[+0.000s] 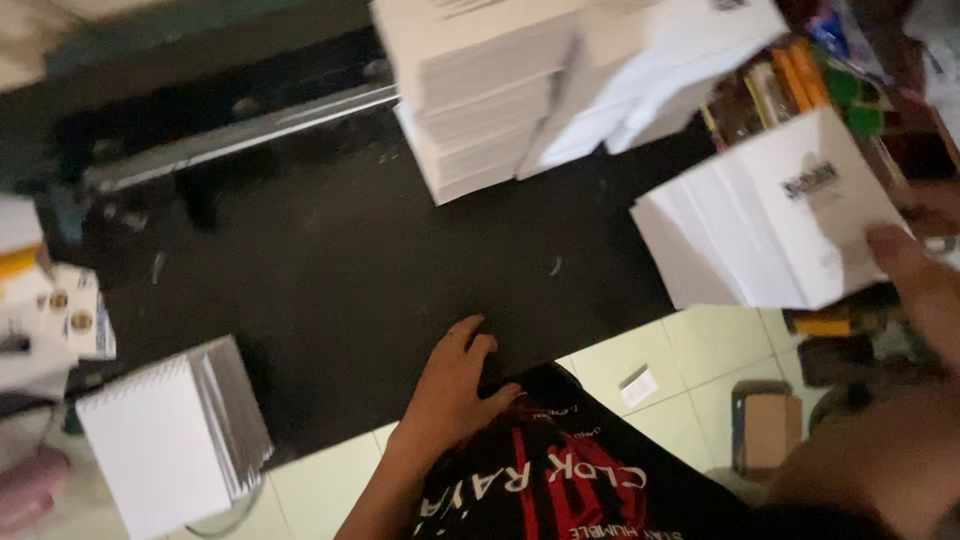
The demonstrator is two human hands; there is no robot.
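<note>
My right hand (pixel 915 270) holds a fanned bundle of white paper sheets (pixel 770 225) at the right, thumb on its top sheet. My left hand (pixel 452 385) rests flat with fingers spread on the black mat (pixel 350 260), next to my black garment with red and white print (pixel 560 470). A tall stack of white sheets (pixel 500 90) stands on the far side of the mat, its upper sheets sliding to the right. A smaller white stack with a perforated edge (pixel 170 440) lies at the lower left.
A metal rail (pixel 240 135) crosses the mat's far edge. Colourful packets (pixel 810 80) lie at the top right. Pale floor tiles (pixel 660 360) hold a small paper scrap and a brown cardboard box (pixel 768 425). Printed cards (pixel 60 310) sit at the left.
</note>
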